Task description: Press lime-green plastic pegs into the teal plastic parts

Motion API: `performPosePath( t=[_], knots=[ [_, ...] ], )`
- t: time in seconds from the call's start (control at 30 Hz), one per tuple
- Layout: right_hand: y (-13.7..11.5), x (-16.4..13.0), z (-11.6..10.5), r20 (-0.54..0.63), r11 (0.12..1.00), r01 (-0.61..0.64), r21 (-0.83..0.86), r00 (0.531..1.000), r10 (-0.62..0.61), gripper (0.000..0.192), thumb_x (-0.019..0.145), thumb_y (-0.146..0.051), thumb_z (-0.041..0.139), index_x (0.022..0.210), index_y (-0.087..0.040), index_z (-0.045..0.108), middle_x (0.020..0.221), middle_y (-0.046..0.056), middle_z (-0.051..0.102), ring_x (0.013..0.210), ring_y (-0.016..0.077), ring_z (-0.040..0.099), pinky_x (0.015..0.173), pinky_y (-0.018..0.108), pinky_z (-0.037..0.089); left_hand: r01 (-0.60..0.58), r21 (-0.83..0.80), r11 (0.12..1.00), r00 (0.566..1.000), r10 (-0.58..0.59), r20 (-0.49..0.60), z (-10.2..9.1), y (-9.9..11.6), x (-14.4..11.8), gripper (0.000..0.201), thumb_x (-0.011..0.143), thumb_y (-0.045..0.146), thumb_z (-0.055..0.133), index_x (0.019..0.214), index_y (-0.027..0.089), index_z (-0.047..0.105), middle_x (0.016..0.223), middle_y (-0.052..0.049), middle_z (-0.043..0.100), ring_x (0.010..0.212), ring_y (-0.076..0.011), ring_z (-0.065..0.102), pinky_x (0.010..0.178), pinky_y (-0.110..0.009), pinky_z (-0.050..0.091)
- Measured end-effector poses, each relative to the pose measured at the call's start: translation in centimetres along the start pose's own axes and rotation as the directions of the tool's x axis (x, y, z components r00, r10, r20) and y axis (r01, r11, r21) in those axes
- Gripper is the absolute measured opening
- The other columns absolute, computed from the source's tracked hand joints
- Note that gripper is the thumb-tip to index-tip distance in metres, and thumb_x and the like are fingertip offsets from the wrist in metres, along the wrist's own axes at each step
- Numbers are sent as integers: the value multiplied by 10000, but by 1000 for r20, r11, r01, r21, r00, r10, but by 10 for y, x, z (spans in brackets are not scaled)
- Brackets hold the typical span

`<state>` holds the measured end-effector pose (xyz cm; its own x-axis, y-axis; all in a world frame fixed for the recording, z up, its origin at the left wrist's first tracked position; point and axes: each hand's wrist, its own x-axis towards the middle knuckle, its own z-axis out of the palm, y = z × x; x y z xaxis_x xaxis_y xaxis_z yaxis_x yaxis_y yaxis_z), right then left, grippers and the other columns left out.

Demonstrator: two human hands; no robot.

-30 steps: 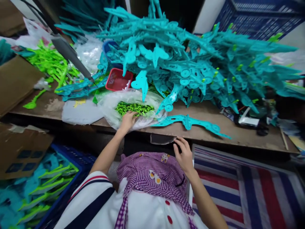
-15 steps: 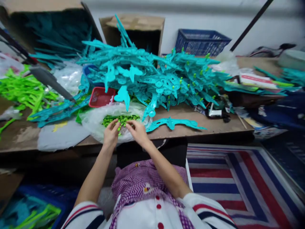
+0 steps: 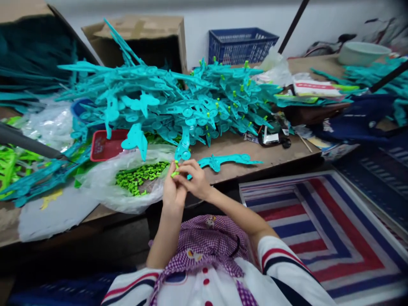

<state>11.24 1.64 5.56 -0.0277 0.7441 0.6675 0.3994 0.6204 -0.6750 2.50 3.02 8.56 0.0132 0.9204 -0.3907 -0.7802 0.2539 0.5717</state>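
Pinching a green peg (image 3: 174, 173) between them at frame centre, left hand (image 3: 174, 193) and right hand (image 3: 196, 182) are closed fingertip to fingertip; the peg bag (image 3: 105, 187) lies just left, nearer the left hand

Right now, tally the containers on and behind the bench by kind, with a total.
Cardboard boxes: 2
Blue crate: 1
Red tray: 1
Clear bag of green pegs: 1
Pale bowl: 1
Total: 6
Left hand and right hand pinch green pegs together beside the bag.
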Motion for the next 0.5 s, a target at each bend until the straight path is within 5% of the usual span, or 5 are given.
performPosePath(
  t=[0.17, 0.37, 0.43, 0.5],
  knots=[
    [10, 19, -55, -160, 973, -180, 145, 966, 203, 270, 936, -494, 552, 941, -227, 592, 1082, 57, 645, 937, 151, 652, 834, 336, 571, -7, 420, 908, 966, -102, 238, 35, -23, 29, 271, 986, 301, 359, 818, 201, 547, 751, -30, 528, 740, -122, 576, 640, -242, 539],
    [78, -32, -183, -234, 785, -566, 250, 752, 616, 470, 766, -577, 719, 1036, -215, 588, 748, -17, 653, 603, 101, 609, 579, 233, 543, 211, 587, 782, 881, -412, 232, 15, -60, 31, 408, 885, 507, 517, 663, 223, 324, 648, 32, 389, 472, -65, 314, 402, -194, 241],
    [101, -52, -220, -190, 727, -656, 203, 702, 686, 486, 764, -587, 712, 1036, -190, 639, 756, 5, 668, 599, 103, 606, 567, 235, 543, 152, 634, 758, 871, -405, 276, 16, -80, 35, 412, 843, 496, 614, 699, 221, 343, 634, 60, 383, 453, -50, 281, 410, -184, 196],
    [118, -62, -242, -169, 711, -687, 152, 690, 704, 464, 796, -581, 681, 1030, -180, 673, 828, 38, 693, 670, 128, 643, 623, 268, 574, -44, 724, 688, 878, -319, 356, 28, -103, 47, 352, 864, 470, 627, 765, 222, 396, 615, 78, 390, 461, -55, 323, 450, -183, 254]
  ],
)
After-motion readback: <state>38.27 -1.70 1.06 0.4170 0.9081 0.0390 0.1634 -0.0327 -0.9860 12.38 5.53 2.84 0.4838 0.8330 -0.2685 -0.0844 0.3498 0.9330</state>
